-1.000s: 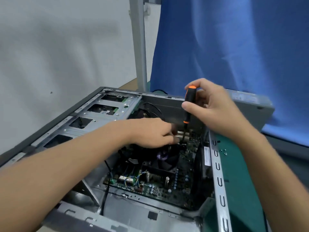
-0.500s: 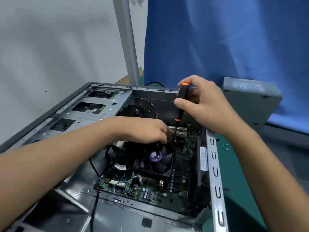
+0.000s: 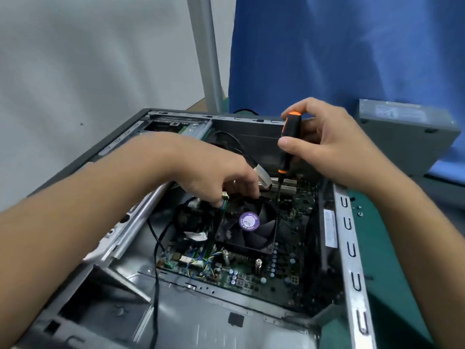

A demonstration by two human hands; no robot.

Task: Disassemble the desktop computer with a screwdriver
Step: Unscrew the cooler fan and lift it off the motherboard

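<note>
The open desktop computer case (image 3: 348,250) lies on its side with its green motherboard (image 3: 254,278) exposed. A black cooler fan (image 3: 251,229) with a purple round label sits on the board. My right hand (image 3: 327,144) grips a black and orange screwdriver (image 3: 289,144), held nearly upright, its tip down at the board just beyond the fan's far right corner. My left hand (image 3: 221,172) reaches into the case and its fingertips rest on the fan's far edge; whether it pinches anything is hidden.
A grey power supply box (image 3: 407,132) lies on the green mat (image 3: 392,285) at the right, with a few loose screws (image 3: 359,212) beside the case wall. Black cables (image 3: 156,260) run through the case. A grey post and blue cloth stand behind.
The view has dropped and shifted, showing more of the fan. My left hand slid left along the fan's far edge. My right hand keeps the screwdriver upright at the same spot.
</note>
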